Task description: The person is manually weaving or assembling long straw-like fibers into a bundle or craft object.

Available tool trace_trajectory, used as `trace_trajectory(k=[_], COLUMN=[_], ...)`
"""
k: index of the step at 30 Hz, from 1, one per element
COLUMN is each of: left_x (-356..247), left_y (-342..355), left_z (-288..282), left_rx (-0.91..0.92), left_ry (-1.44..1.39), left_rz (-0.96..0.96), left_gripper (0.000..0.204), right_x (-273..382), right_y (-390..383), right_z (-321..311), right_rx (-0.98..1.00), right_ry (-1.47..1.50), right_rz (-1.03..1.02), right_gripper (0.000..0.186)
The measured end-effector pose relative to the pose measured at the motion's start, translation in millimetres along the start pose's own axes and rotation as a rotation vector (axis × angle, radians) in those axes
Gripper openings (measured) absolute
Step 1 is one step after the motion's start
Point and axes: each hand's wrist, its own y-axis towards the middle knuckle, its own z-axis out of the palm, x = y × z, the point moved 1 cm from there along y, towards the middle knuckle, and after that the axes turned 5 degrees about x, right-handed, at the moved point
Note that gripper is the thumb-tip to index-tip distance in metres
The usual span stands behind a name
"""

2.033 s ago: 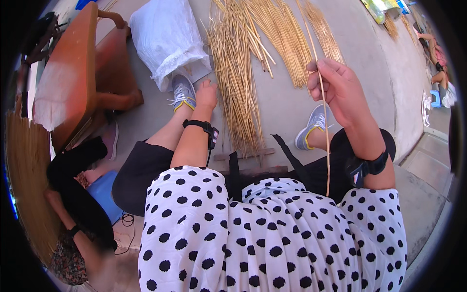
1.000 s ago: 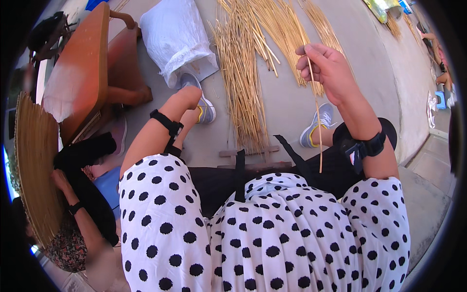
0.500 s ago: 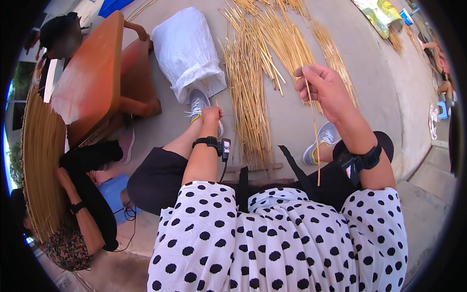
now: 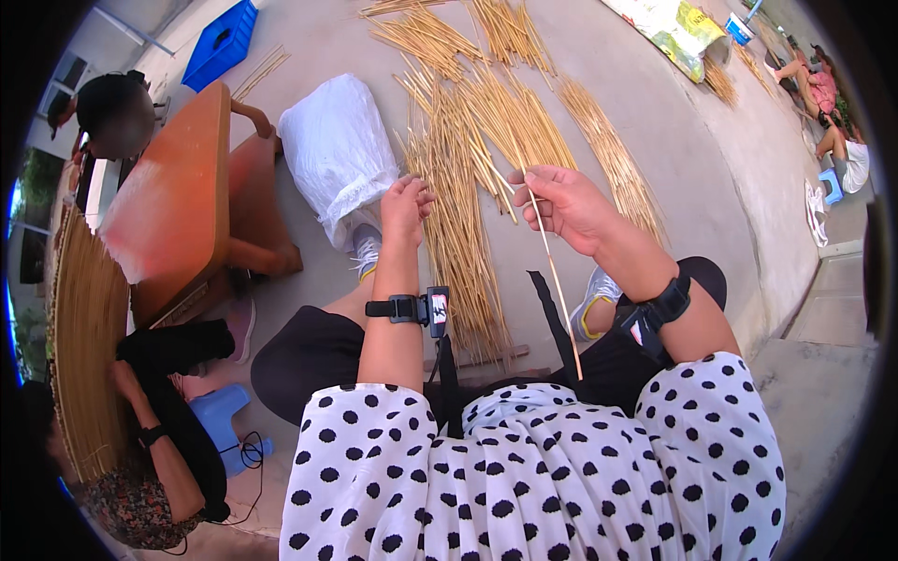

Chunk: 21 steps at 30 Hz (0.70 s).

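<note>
My right hand (image 4: 569, 208) pinches a thin straw-coloured stalk (image 4: 557, 304) between thumb and fingers. The stalk slants down toward my lap, and its upper end rises past my fingertips. To the left, my left hand (image 4: 406, 211) is closed with its fingers curled; whatever may be in it is too small to make out. It hovers at the edge of a large loose pile of similar stalks (image 4: 458, 234) spread on the ground between my feet. Further bundles of stalks (image 4: 524, 117) lie beyond.
A white woven sack (image 4: 337, 140) lies by my left foot. Left of it stand an orange-brown chair (image 4: 182, 178) and a seated person holding a broad sheaf of stalks (image 4: 89, 346). A blue crate (image 4: 221, 42) is at the far left, a printed sack (image 4: 669, 33) at the far right.
My left hand has risen from beside my left shoe toward the stalk pile. My right hand has moved left and somewhat lower with the stalk, bringing the hands closer together. The view has shifted.
</note>
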Motion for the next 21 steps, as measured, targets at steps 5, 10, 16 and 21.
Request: trace_trajectory(k=[5, 10, 16, 21], left_x=[-65.8, -105.8, -102.4, -72.7], left_y=[-78.7, -124.0, -141.7, -136.1], left_z=[59.3, 56.9, 56.6, 63.5], left_rx=[0.332, 0.295, 0.276, 0.259], left_ry=[0.094, 0.198, 0.094, 0.116], left_rz=[0.188, 0.387, 0.435, 0.393], left_gripper=[0.024, 0.026, 0.016, 0.015], right_x=[-13.1, -22.7, -24.9, -26.1], right_y=[2.3, -3.1, -6.6, -10.2], right_z=[13.3, 32.5, 39.6, 37.0], right_rx=[0.118, 0.327, 0.391, 0.317], right_ry=[-0.154, -0.191, -0.366, -0.427], right_rz=[0.007, -0.009, -0.027, -0.228], right_gripper=[0.024, 0.024, 0.024, 0.022])
